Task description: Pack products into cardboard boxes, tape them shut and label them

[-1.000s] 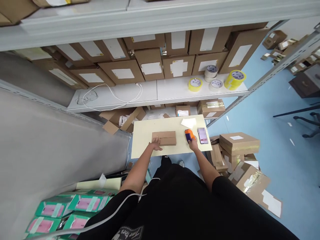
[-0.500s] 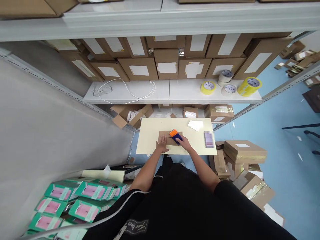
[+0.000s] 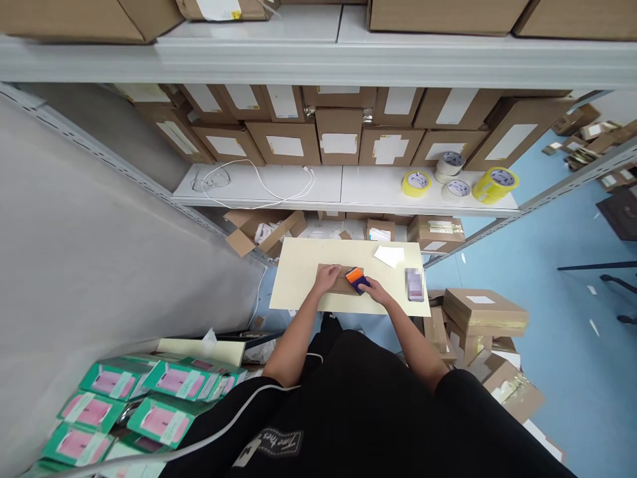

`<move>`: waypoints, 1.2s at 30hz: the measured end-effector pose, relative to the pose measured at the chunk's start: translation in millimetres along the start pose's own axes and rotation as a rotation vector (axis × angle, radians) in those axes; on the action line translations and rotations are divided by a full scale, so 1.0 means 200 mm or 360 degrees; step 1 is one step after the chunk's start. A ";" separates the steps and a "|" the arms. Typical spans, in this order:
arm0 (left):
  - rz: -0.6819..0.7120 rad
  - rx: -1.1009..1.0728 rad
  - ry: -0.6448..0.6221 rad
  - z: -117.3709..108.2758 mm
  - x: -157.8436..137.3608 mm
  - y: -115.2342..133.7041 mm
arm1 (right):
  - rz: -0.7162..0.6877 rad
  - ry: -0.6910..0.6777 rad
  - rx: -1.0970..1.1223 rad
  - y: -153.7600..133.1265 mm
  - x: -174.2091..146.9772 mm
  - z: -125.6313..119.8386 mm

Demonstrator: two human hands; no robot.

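Note:
A small flat brown cardboard box [image 3: 343, 285] lies on the cream tabletop [image 3: 298, 292]. Across its left part rests my left hand [image 3: 328, 275], with the fingers stretched towards the box's far edge. My right hand [image 3: 374, 290] is closed on the near end of a small flat orange-and-dark-blue item [image 3: 356, 279], whose exact kind I cannot make out. That item is tilted over the box's right half; whether it touches the box is unclear. Farther right on the board lies a phone-like slab [image 3: 415, 284], its face blurred out. White paper [image 3: 389, 255] sits near the far edge.
Beyond the board, a shelf [image 3: 363, 186] carries tape rolls [image 3: 417, 184], a white cable [image 3: 259, 179] and a row of cartons [image 3: 291, 143]. An opened carton [image 3: 269, 229] stands below. More cartons [image 3: 485, 311] are stacked at right; green-and-pink boxes [image 3: 169, 382] fill the lower left.
My left hand has slid towards the box's far edge, its fingers now pointing more to the right. The orange-and-blue item has shifted slightly right and nearer me in my right hand.

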State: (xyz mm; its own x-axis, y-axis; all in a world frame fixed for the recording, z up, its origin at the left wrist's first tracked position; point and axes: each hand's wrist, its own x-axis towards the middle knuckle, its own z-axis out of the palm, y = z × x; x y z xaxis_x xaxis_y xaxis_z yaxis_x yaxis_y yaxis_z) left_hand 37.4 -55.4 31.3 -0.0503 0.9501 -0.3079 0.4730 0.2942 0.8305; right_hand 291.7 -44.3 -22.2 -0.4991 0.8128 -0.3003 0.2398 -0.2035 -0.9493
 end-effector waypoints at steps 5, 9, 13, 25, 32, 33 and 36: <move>0.0047 -0.0332 -0.0189 0.00 0.05 0.10 | -0.0032 -0.0005 -0.0057 -0.01 0.00 0.01; 0.0030 -0.0350 -0.0121 -0.01 0.07 0.09 | -0.0039 -0.0015 -0.0111 -0.02 0.00 0.01; 0.0002 -0.0405 -0.0112 -0.02 0.08 0.08 | -0.0042 -0.0014 -0.0162 -0.03 0.01 0.02; -0.0027 -0.0077 0.0281 -0.10 0.02 0.13 | -0.0030 0.0006 -0.0298 -0.15 0.07 -0.02; -0.0031 -0.0050 0.0458 -0.27 0.00 0.07 | -0.0047 -0.0046 -0.0262 -0.19 0.06 -0.07; -0.0028 -0.0038 0.0483 -0.30 0.00 0.06 | -0.0063 -0.0051 -0.0279 -0.20 0.06 -0.08; -0.0060 -0.0019 0.0613 -0.40 0.01 0.00 | -0.0103 -0.0054 -0.0376 -0.23 0.07 -0.12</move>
State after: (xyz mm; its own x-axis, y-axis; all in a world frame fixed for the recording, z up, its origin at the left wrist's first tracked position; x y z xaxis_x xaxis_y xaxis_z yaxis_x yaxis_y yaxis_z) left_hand -32.6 -46.3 67.1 -0.3953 0.9073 -0.1430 0.4544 0.3285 0.8280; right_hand 294.2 -11.1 19.2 -0.5463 0.8005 -0.2466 0.3929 -0.0151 -0.9194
